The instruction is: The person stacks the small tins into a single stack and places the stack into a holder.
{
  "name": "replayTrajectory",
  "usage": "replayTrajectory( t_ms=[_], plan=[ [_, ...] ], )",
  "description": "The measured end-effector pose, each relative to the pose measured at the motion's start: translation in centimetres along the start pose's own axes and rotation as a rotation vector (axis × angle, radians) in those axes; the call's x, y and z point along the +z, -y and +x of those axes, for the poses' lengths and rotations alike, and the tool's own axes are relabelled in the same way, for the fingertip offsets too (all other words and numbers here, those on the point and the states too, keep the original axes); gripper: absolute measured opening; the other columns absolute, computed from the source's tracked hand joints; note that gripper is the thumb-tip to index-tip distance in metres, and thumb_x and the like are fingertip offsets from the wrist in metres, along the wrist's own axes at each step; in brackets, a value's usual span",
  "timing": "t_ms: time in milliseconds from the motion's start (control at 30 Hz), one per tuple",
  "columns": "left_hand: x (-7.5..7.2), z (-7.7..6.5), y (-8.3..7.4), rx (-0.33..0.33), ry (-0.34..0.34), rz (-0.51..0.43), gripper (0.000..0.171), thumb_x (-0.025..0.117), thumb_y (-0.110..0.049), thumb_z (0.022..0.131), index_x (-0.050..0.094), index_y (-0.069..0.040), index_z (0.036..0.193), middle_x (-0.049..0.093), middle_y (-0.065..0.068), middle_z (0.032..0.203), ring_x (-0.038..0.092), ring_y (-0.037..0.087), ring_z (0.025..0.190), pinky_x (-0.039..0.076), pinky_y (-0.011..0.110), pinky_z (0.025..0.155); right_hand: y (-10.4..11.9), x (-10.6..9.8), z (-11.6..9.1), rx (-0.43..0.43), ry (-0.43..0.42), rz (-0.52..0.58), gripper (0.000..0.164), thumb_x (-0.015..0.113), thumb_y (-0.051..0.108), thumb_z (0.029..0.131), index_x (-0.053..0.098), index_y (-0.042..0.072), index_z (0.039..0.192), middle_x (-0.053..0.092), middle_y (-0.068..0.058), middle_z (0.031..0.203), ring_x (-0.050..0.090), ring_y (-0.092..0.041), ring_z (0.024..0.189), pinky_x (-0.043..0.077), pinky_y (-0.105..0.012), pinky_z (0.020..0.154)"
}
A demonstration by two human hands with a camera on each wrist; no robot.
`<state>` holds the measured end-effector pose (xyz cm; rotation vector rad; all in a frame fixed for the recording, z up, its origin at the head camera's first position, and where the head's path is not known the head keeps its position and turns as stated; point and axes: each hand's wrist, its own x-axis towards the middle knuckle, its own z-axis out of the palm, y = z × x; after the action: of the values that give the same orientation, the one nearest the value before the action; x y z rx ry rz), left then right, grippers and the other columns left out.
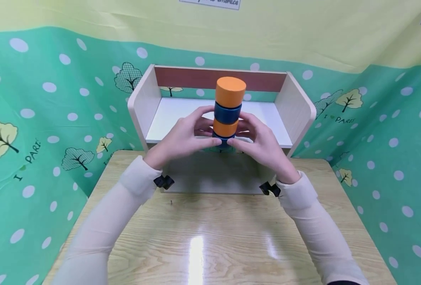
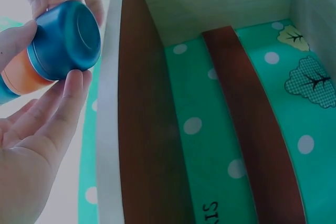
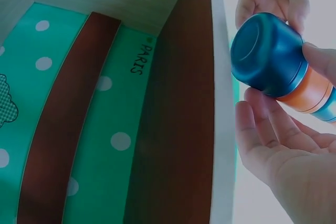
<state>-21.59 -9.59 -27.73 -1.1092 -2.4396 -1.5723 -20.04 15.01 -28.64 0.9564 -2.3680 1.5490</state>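
A tall stack of round containers (image 1: 230, 93) stands upright between both hands in the head view, orange and blue by turns, with a wide orange piece on top. From the left, my left hand (image 1: 183, 136) grips the lower part, its thumb on the lowest blue piece. My right hand (image 1: 262, 144) mirrors it from the right, with the thumbs close together. The wrist views show the smooth blue bottom piece (image 2: 71, 40) from below, raised off any surface, with fingertips of both hands around it. Parts of the fingers behind the stack are hidden.
Behind the hands is a white two-level shelf unit (image 1: 299, 111) with a reddish-brown back strip (image 1: 189, 77). It stands on a wood-grain table (image 1: 232, 237). A green dotted cloth (image 1: 46, 118) hangs behind and at both sides.
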Motion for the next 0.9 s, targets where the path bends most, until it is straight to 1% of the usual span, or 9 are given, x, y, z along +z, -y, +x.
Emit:
replayTrajectory(
  t_ms=[200,433,467,533,567,700,767,900],
  plan=[
    [-0.2,0.8,0.6,-0.047,0.002,0.006,0.077,0.080,-0.024,0.088,0.037,-0.021,0.152,0.065,0.003,0.129,0.066,0.014,0.109,0.056,0.033,0.096,-0.7,0.0,0.8,0.049,-0.002,0.020,0.069,0.076,0.009,0.090,0.042,0.013,0.150,0.061,-0.007,0.134,0.061,-0.023,0.111,0.053,-0.044,0.101],
    [-0.2,1.4,1.4,-0.088,-0.003,-0.005,0.079,0.079,-0.018,0.089,0.034,-0.020,0.154,0.063,0.007,0.133,0.065,0.018,0.112,0.056,0.033,0.096,-0.4,0.2,1.4,0.105,-0.006,0.020,0.067,0.072,0.003,0.092,0.039,0.006,0.151,0.059,-0.015,0.136,0.061,-0.029,0.113,0.053,-0.047,0.101],
    [-0.2,1.4,1.4,-0.091,-0.004,-0.004,0.079,0.078,-0.016,0.089,0.033,-0.018,0.154,0.063,0.008,0.133,0.065,0.020,0.112,0.056,0.034,0.096,-0.5,0.3,1.4,0.106,-0.007,0.016,0.067,0.072,0.004,0.093,0.039,0.006,0.151,0.059,-0.014,0.136,0.061,-0.028,0.113,0.053,-0.046,0.101],
    [-0.2,1.3,0.7,-0.098,-0.002,0.000,0.077,0.077,-0.013,0.090,0.033,-0.015,0.154,0.061,0.011,0.135,0.064,0.022,0.114,0.055,0.035,0.097,-0.8,0.3,1.6,0.101,-0.009,0.010,0.066,0.072,0.008,0.093,0.041,0.009,0.151,0.060,-0.012,0.135,0.061,-0.026,0.112,0.053,-0.044,0.101],
    [-0.2,1.4,0.7,-0.098,-0.003,-0.003,0.077,0.077,-0.012,0.090,0.033,-0.015,0.154,0.061,0.012,0.135,0.064,0.023,0.115,0.055,0.035,0.098,-0.9,0.3,1.7,0.102,-0.010,0.009,0.066,0.073,0.009,0.093,0.041,0.010,0.151,0.059,-0.011,0.136,0.061,-0.025,0.113,0.053,-0.044,0.100],
    [-0.4,1.5,1.3,-0.088,-0.005,-0.016,0.075,0.077,-0.016,0.090,0.035,-0.018,0.153,0.060,0.009,0.136,0.063,0.020,0.116,0.054,0.034,0.098,-1.6,0.2,1.9,0.086,-0.012,0.003,0.067,0.075,0.014,0.092,0.041,0.015,0.151,0.059,-0.006,0.136,0.060,-0.022,0.114,0.053,-0.042,0.101],
    [-0.4,1.7,2.3,-0.076,-0.013,-0.021,0.075,0.078,-0.021,0.090,0.037,-0.022,0.152,0.061,0.005,0.136,0.063,0.017,0.116,0.054,0.033,0.098,-1.7,0.3,2.0,0.082,-0.015,-0.003,0.068,0.074,0.013,0.093,0.040,0.015,0.151,0.059,-0.006,0.137,0.060,-0.022,0.115,0.052,-0.042,0.101],
    [-0.5,1.5,2.6,-0.081,-0.029,-0.011,0.071,0.077,-0.026,0.090,0.039,-0.022,0.150,0.059,0.001,0.137,0.061,0.013,0.116,0.054,0.031,0.098,-1.9,0.4,2.0,0.071,-0.029,-0.015,0.067,0.074,0.015,0.093,0.040,0.016,0.151,0.058,-0.004,0.137,0.059,-0.020,0.115,0.053,-0.041,0.100]
  ],
)
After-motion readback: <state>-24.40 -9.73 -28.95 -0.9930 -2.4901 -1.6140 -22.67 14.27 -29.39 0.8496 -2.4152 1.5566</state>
